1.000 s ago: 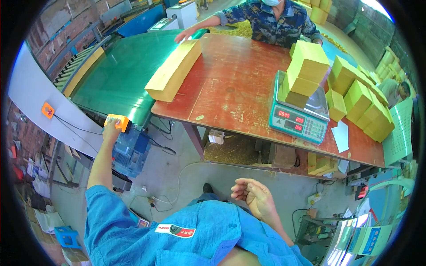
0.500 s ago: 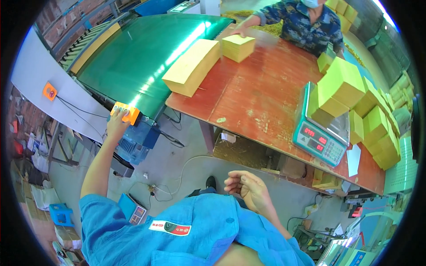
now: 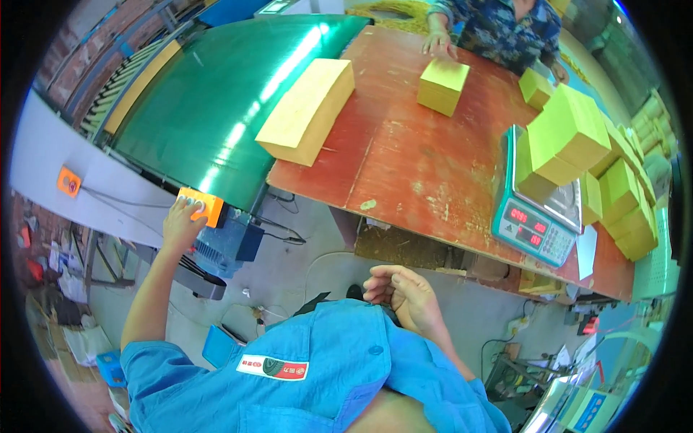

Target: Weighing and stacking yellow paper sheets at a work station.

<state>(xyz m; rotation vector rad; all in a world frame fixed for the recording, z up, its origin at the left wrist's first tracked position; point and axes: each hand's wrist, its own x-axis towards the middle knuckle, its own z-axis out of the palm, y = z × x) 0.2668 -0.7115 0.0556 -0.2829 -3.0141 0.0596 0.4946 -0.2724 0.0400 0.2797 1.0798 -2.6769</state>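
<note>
My left hand [image 3: 180, 225] reaches out to an orange push-button box [image 3: 201, 207] fixed at the near end of a green conveyor belt [image 3: 216, 108], with its fingers resting on the buttons. Over my blue jacket, my right hand [image 3: 401, 290] hangs loosely curled with nothing in it. A long stack of yellow sheets [image 3: 307, 110] lies across the edge where the belt meets the red-brown table [image 3: 426, 166]. A smaller yellow block [image 3: 442, 85] sits farther back on the table.
Across the table another person's hand [image 3: 438, 45] rests near the small block. A teal weighing scale [image 3: 538, 216] carries yellow blocks [image 3: 563, 137], and several more are piled at the right edge. A blue motor [image 3: 227, 245] and cables sit under the belt. Grey floor lies below.
The view has swung closer to the table. The small yellow block now sits alone on the table, apart from the other person's hand. My left hand stays on the button box.
</note>
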